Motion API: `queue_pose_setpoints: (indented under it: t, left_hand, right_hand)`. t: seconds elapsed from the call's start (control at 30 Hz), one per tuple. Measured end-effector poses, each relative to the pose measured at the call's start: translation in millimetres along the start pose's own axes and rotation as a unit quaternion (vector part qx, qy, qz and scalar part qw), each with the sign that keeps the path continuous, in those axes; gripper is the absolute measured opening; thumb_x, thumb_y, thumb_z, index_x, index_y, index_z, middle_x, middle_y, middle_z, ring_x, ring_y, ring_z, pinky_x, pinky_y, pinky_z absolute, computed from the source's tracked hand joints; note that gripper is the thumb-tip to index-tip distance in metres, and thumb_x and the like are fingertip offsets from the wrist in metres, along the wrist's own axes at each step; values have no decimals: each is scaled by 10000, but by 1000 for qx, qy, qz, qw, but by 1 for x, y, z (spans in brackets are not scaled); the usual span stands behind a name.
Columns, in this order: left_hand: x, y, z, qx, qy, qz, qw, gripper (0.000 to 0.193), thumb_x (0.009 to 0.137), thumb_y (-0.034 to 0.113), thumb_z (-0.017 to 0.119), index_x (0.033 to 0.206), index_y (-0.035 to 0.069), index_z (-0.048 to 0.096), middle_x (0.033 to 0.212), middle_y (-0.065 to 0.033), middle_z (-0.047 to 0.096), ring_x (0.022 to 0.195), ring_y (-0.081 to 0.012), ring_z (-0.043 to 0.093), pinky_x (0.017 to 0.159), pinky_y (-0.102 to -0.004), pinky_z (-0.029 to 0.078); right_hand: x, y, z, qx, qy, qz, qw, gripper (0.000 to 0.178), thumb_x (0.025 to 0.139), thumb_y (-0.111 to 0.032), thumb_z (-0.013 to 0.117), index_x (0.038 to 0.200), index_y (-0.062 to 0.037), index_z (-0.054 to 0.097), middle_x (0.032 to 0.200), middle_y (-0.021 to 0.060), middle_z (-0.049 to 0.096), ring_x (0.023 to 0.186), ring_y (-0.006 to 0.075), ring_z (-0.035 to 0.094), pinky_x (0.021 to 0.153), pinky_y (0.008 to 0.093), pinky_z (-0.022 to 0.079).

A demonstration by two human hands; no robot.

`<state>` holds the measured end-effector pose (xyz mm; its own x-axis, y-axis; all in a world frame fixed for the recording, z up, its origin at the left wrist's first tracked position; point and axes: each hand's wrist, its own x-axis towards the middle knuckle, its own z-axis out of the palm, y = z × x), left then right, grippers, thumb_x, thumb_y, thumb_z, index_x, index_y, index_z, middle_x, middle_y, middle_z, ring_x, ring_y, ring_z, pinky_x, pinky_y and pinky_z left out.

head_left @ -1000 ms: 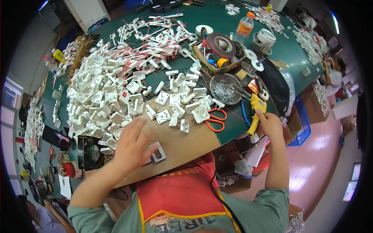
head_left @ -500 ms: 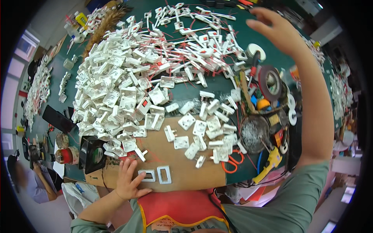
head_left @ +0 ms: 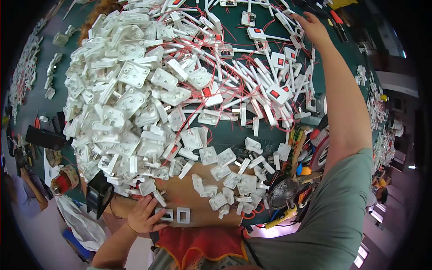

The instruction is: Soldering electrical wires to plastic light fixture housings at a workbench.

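My left hand (head_left: 145,217) lies with fingers spread at the cardboard's front edge. Its fingertips are beside a small rectangular frame (head_left: 167,210); a second pale frame (head_left: 183,209) lies just right of it. At the far right my right arm is stretched out. My right hand (head_left: 312,30) has its fingers apart and slightly bent, at the edge of a spread of white switch housings with stems and red rockers (head_left: 276,93). Whether its fingertips touch one I cannot tell. Thin red wires run among these pieces.
A large heap of white plastic shells (head_left: 130,76) covers the left and middle. Loose shells (head_left: 246,184) lie on the cardboard (head_left: 180,186). To the right are a round dark dish (head_left: 282,193), a yellow-handled tool (head_left: 281,219) and a tape roll (head_left: 320,153). A black fan-like box (head_left: 99,193) stands left.
My head view has shifted, so the heap appears larger and closer. My right hand has come down to the far pieces with the switches. My left hand stays beside the frames.
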<state>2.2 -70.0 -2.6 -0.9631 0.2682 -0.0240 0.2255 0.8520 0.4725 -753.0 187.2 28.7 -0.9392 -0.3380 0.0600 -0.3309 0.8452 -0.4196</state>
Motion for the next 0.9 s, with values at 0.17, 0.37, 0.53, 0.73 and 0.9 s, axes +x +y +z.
queue_pose_setpoints:
  t: [0.17,0.37,0.53,0.73,0.9]
  left_hand:
    - [3,3,-2,21,-14,-11,1000,555,783,598,665,1215,252,638,1207,-149,614,1097,-349,607,878,-491,504]
    - [7,0,-1,16,-30,-8,999,508,771,607,671,1168,291,653,1180,-92,628,1059,-286,615,810,-416,485]
    - [-5,0,4,26,-22,-8,999,484,783,611,658,1160,307,646,1184,-56,630,1062,-249,614,833,-390,433]
    - [1,-2,1,36,-25,-5,999,481,790,604,656,1158,294,641,1183,-54,629,1063,-242,614,876,-396,420]
    - [10,-3,-2,5,5,-5,1000,476,779,568,689,1141,260,660,1196,-76,636,1054,-254,620,850,-399,469]
  right_hand:
    - [37,10,17,40,-13,-3,999,870,796,-631,671,1439,-85,462,1372,159,548,1272,267,521,1048,367,397]
    - [53,-26,35,173,-99,66,978,566,906,-469,640,1274,-42,597,1155,107,656,1059,214,602,906,373,473]
    - [31,-77,30,-40,-112,121,985,711,876,-582,618,1314,-24,569,1247,165,627,1182,260,575,961,349,450]
    - [28,-31,46,-56,-207,21,977,881,793,-717,585,1432,-120,481,1205,150,646,1074,240,624,893,347,484]
    - [-36,-77,53,-8,-216,-20,976,896,704,-726,686,1353,-120,572,1245,286,562,1115,335,623,927,393,500]
